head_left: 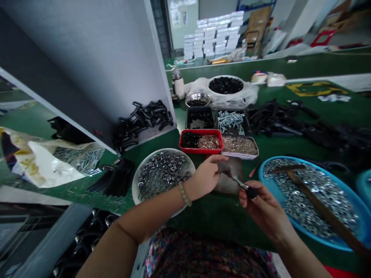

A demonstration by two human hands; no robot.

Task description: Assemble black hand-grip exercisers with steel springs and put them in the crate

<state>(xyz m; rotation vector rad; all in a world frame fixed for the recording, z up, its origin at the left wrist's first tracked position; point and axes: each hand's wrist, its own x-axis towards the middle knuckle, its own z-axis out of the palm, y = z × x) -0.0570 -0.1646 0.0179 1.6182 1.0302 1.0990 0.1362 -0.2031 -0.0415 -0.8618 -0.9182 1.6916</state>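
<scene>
My right fingers [244, 196] clamp a small black-and-metal fitting [246, 188]. Its metal end lies just beside my left hand [204, 178]; whether those fingers hold anything, I cannot tell.

The steel shank [238, 181] shines bright and smooth, and the black grip [251, 192] on it looks like matt plastic, though it is too small here to be sure. The blue plastic basin [278, 181] has a glossy rim and holds silvery metal washers [313, 197], with a smooth brown wooden handle [324, 208] lying across them. Polished metal rings [162, 175] gleam in a smooth white bowl [135, 185]. The red plastic tray [201, 151] is glossy, and the green bench top [203, 220] is matt and scuffed.
</scene>
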